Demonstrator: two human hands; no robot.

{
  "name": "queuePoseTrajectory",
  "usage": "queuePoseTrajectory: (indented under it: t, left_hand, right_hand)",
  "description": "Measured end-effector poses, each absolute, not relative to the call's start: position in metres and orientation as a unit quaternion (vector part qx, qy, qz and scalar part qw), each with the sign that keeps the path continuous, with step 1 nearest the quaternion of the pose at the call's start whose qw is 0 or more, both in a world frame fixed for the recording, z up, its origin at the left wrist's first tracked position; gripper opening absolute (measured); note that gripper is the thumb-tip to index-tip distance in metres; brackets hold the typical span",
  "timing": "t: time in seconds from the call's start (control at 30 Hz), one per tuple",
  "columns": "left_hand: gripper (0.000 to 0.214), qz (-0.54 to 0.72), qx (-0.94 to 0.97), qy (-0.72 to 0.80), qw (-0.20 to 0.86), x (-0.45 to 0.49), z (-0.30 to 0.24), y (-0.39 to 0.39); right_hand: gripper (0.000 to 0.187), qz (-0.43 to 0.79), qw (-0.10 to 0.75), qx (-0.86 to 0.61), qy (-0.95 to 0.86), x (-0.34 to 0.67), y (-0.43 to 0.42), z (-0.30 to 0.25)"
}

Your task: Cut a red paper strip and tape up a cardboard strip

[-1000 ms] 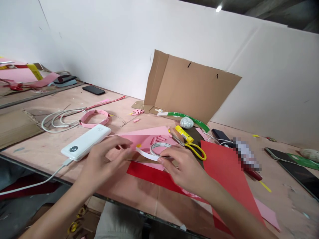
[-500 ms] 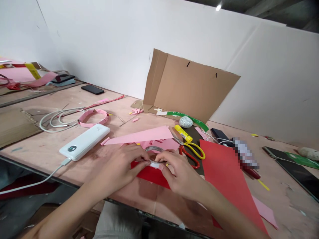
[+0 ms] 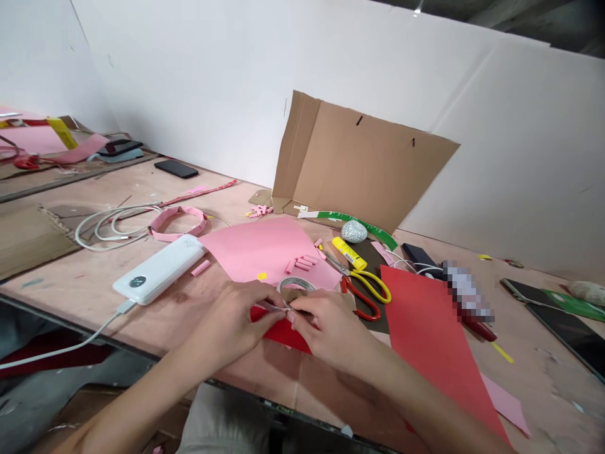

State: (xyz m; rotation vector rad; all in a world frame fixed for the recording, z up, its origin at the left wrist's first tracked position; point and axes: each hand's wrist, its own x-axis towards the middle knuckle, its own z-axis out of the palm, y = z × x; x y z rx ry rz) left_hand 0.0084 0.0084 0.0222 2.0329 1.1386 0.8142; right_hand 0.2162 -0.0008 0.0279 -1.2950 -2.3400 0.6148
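You face white partition panels (image 3: 246, 82) from nine to three o'clock, a small ceiling light (image 3: 418, 7) glints at twelve, and a plywood workbench (image 3: 543, 378) spreads below you.

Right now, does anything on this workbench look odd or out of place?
A pixelated patch beside the red paper sheet hides whatever lies there, and a folded cardboard sheet stands tilted on edge at the back.

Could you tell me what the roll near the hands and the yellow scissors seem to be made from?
The roll looks like whitish, slightly glossy tape wound in a ring. The yellow scissors seem to have smooth plastic handles and shiny steel blades.
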Motion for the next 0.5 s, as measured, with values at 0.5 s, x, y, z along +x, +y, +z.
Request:
queuePoseTrajectory:
  t: [0.5]
  left_hand:
    - [0.004,0.402,0.645,0.448,0.472,0.011,0.037,0.011]
  right_hand:
    - [0.031,0.000,0.345,-0.348,-0.872,0.203,-0.010,0.017]
